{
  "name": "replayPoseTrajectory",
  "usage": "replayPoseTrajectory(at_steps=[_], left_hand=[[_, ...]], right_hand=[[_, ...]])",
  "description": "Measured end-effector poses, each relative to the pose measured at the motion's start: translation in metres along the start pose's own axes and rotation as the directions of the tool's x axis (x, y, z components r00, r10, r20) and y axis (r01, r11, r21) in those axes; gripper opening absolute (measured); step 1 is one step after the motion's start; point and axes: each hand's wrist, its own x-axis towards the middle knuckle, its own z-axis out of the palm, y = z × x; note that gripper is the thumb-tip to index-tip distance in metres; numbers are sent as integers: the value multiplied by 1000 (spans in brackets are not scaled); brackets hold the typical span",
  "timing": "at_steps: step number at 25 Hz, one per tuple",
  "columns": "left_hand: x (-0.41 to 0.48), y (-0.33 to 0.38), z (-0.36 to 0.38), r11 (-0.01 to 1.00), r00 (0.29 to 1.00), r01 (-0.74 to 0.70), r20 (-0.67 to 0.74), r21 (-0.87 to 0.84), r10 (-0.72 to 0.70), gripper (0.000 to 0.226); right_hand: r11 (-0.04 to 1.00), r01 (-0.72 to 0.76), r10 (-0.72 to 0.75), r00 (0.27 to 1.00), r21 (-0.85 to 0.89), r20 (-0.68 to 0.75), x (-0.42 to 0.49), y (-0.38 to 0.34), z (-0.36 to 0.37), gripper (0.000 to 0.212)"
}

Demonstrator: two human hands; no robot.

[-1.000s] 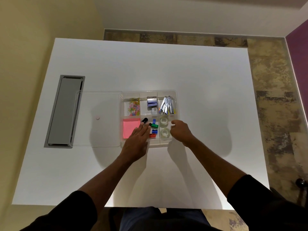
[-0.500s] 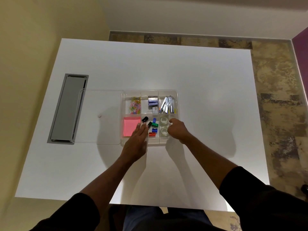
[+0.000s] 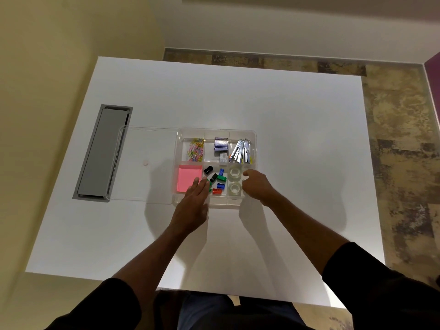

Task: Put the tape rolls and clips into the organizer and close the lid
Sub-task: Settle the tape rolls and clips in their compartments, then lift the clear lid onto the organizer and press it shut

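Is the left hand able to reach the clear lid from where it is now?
Probably yes. The left hand rests at the organizer's near edge, and the clear lid lies flat on the table just to its left, with nothing between them. The right hand is on the other side.

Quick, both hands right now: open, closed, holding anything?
Left hand: open, fingers flat over the organizer, holding nothing.
Right hand: curled; grip cannot be told.

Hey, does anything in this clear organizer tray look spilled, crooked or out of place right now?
Nothing stands out. The two clear tape rolls sit in one compartment of the clear plastic organizer, the small coloured clips lie loose in the next, and the transparent lid lies flat, off to the left.
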Motion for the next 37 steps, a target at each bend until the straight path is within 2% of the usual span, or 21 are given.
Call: replayPoseTrajectory(at_steps=[5, 9, 12, 15, 21, 24, 28, 32, 37], left_hand=[[-12, 7, -8, 997, 994, 52, -92, -49, -56, 67], [-23, 18, -17, 984, 962, 128, -226, -124, -153, 55], [-29, 15, -26, 956, 911, 182, -327, -232, -253, 47], [-35, -3, -39, 902, 839, 267, -378, -340, -391, 43], [-50, -103, -86, 768, 751, 512, -235, -385, -618, 48], [-53, -155, -107, 692, 697, 611, -153, -385, -701, 53], [-54, -202, -126, 608, 637, 684, -76, -403, -767, 56], [-53, -227, -141, 576, 647, 684, 9, -447, -762, 71], [-48, -241, -144, 596, 697, 648, 53, -474, -715, 66]], right_hand=[[966, 66, -36, 992, 251, -122, -10, 15, -23, 34], [946, 73, -11, 981, 315, -194, -20, 19, -29, 24], [944, 119, -67, 982, 309, -176, -31, 5, -17, 21], [929, 169, -152, 985, 329, -77, -45, -24, 10, 25], [924, 252, -287, 954, 289, 85, -58, -96, 104, 40], [936, 327, -344, 928, 133, 141, -54, -127, 157, 52], [920, 386, -349, 884, -64, 312, -43, -149, 208, 65], [863, 427, -299, 863, -270, 407, -30, -149, 233, 75], [868, 422, -313, 874, -263, 372, -26, -136, 242, 58]])
